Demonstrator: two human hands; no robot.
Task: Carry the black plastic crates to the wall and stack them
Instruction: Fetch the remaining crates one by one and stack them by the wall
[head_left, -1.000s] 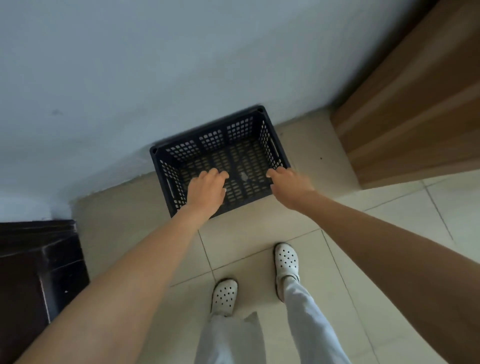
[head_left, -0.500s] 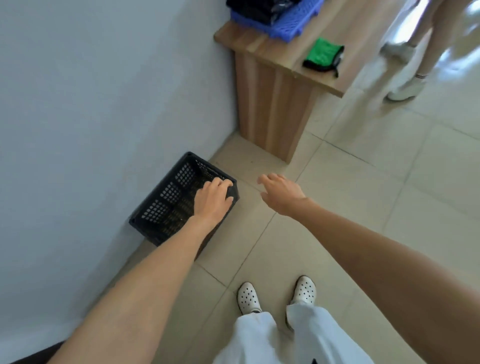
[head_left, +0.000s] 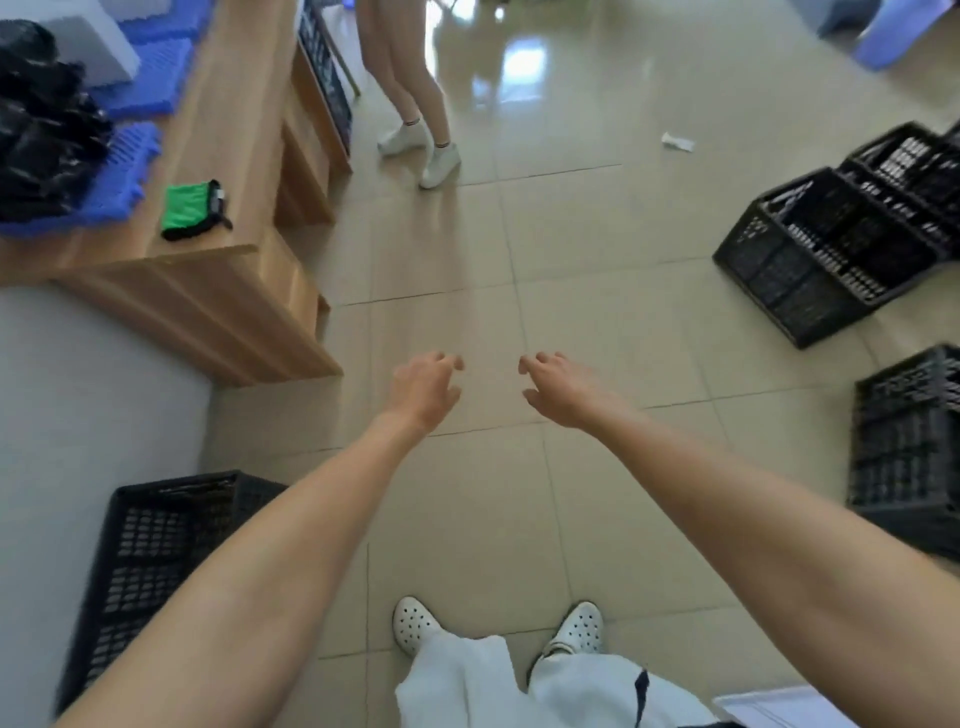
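Observation:
One black plastic crate (head_left: 150, 551) stands on the floor against the white wall (head_left: 78, 395) at the lower left, partly hidden by my left forearm. My left hand (head_left: 423, 387) and my right hand (head_left: 558, 387) are both held out over the bare tiles, fingers apart and curled, holding nothing. More black crates lie at the right: a row tipped on their sides (head_left: 841, 244) at the upper right and a single one (head_left: 909, 447) at the right edge.
A wooden bench (head_left: 218, 280) juts from the wall at the left, carrying blue trays (head_left: 119, 171), black bags and a green pouch (head_left: 189, 208). Another person's legs (head_left: 415, 104) stand at the top. My feet in white clogs (head_left: 498, 623) are below.
Both hands have left the crate by the wall. I have turned right, away from the wall, so the crate now sits at the lower left and the other crates have come into view.

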